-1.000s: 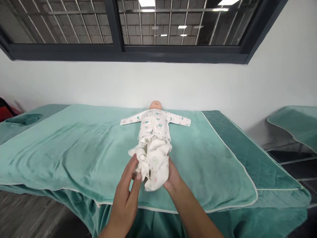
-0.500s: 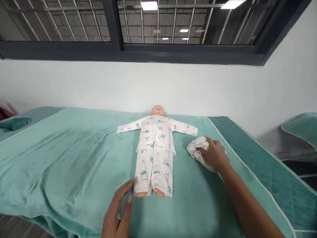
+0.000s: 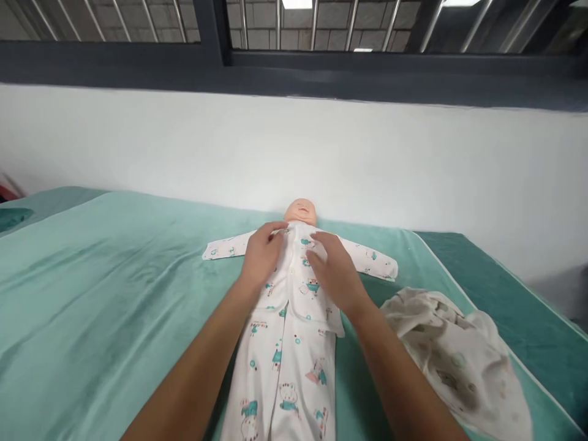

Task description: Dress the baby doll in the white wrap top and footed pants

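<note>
A baby doll [image 3: 301, 210] lies on its back, arms spread, in a white printed shirt [image 3: 301, 300] and matching trousers [image 3: 294, 392]. Over the upper chest, my left hand [image 3: 265, 252] is at the shirt's collar side, fingers bent forward and thumb apart. Across from it, my right hand [image 3: 336, 269] hovers at or touches the other side of the chest, thumb and fingers spread. Nothing shows in either hand; whether the fingertips press on the shirt is hard to tell. Beside my right forearm a crumpled white printed cloth [image 3: 459, 361] lies loose.
Green velvety sheets [image 3: 114, 306] cover the bed, with creases on the left. A darker green strip [image 3: 519, 306] runs along the right side. Behind the doll's head rises a white wall [image 3: 206, 147] below a dark-framed barred window [image 3: 321, 76].
My right hand has let go of the crumpled cloth and moved left to the doll's chest. My left hand has gone up from beside the feet to the collar. The view has moved closer.
</note>
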A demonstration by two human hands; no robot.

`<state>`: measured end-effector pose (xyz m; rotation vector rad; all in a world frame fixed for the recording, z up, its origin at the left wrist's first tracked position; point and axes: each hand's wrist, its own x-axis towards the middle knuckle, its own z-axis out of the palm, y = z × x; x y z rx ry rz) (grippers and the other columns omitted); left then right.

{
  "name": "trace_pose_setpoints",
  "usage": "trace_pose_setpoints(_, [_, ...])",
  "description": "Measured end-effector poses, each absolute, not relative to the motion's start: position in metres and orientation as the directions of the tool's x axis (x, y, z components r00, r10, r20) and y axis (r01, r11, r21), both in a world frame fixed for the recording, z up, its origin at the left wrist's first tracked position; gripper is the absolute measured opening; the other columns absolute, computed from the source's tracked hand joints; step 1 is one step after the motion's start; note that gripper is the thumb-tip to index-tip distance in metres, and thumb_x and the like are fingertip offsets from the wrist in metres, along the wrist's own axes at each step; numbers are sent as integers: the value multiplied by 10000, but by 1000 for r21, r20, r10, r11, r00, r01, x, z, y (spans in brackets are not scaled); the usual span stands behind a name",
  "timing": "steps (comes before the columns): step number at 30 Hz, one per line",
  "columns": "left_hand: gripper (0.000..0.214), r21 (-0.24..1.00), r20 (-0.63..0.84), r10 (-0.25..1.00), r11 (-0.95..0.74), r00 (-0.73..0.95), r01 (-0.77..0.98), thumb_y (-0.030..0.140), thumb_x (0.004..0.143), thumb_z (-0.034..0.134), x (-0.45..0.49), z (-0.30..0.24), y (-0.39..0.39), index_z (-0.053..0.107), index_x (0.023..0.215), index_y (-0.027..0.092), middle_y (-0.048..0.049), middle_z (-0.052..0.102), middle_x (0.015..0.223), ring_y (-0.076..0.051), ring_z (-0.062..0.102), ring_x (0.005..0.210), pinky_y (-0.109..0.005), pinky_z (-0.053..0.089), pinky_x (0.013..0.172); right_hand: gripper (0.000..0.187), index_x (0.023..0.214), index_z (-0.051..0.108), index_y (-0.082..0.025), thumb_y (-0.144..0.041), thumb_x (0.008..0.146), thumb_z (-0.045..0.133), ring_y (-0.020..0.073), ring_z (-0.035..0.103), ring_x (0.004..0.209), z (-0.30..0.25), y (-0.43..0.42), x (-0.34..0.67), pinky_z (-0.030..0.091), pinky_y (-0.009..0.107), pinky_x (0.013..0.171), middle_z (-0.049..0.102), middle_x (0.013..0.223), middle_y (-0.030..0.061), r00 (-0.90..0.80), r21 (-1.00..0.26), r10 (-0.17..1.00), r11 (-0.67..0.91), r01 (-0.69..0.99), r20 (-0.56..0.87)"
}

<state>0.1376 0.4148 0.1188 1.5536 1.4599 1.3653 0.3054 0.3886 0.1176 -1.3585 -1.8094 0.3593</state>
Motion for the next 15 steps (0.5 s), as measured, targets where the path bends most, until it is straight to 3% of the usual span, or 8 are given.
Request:
trace_pose_setpoints(4, [303, 856, 314, 949, -285, 5, 432, 263, 932, 499, 147, 115, 462, 734, 1107, 190, -74, 733, 1215, -239, 652, 1158, -403, 463, 1085, 366, 1232, 644, -211, -270, 923, 456, 261, 587, 1242, 107, 446, 283, 448, 449, 1078, 661, 1302, 106, 74, -786, 917, 292, 545, 392])
trace_pose_setpoints(9, [363, 792, 382, 920, -374, 86, 483, 269, 986, 422, 147, 102, 459, 723, 1189, 248, -36, 673, 1341, -216, 561, 1303, -400, 403, 1162, 317, 1162, 672, -244, -304, 911, 488, 249, 618, 1165, 99, 450, 288, 450, 425, 1059, 706, 1228, 64, 70, -816, 917, 311, 488, 391])
trace_pose_setpoints(15, [388, 788, 382, 917, -388, 114, 479, 240, 992, 406, 145, 102, 456, 720, 1217, 269, -29, 647, 1383, -199, 542, 1330, -396, 384, 1185, 318, 1163, 673, -250, -314, 915, 484, 256, 613, 1173, 101, 446, 288, 441, 434, 1053, 707, 1242, 61, 65, -824, 925, 300, 480, 375])
